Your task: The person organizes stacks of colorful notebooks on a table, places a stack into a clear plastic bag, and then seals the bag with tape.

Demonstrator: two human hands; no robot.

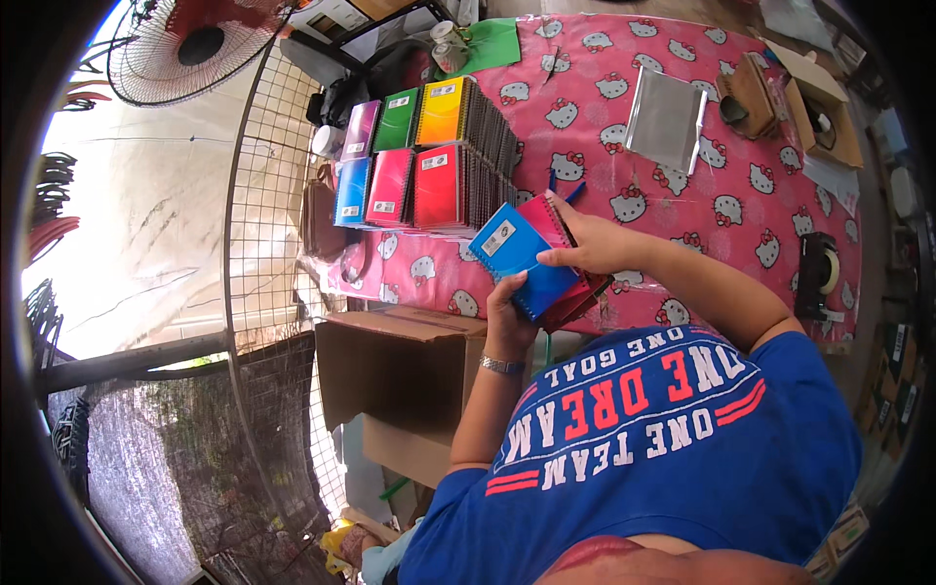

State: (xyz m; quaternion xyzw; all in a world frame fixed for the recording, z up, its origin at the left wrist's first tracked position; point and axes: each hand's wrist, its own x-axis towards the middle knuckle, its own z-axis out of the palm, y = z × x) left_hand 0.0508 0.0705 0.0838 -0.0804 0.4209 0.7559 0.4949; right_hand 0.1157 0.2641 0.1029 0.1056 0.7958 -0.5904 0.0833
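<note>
Both my hands hold a small fanned stack of spiral notebooks in front of my chest. On top lies a blue notebook (pixel 524 255), and a pink-red notebook (pixel 544 219) sticks out from under it. My left hand (pixel 509 304) grips the lower left edge, its thumb on the blue cover. My right hand (pixel 593 242) clasps the stack from the right, its thumb over the blue cover. Further left on the table stand several stacks of spiral notebooks, with a red notebook (pixel 441 187), a yellow notebook (pixel 444 112) and a green notebook (pixel 397 119) on top.
A pink patterned cloth (pixel 561 112) covers the table. Clear plastic sleeves (pixel 665 119), a brown pouch (pixel 749 97), an open carton (pixel 822 107) and a tape dispenser (pixel 817 273) lie to the right. A cardboard box (pixel 390 366) stands below the table's left edge; blue scissors handles (pixel 567 187) show behind the notebooks.
</note>
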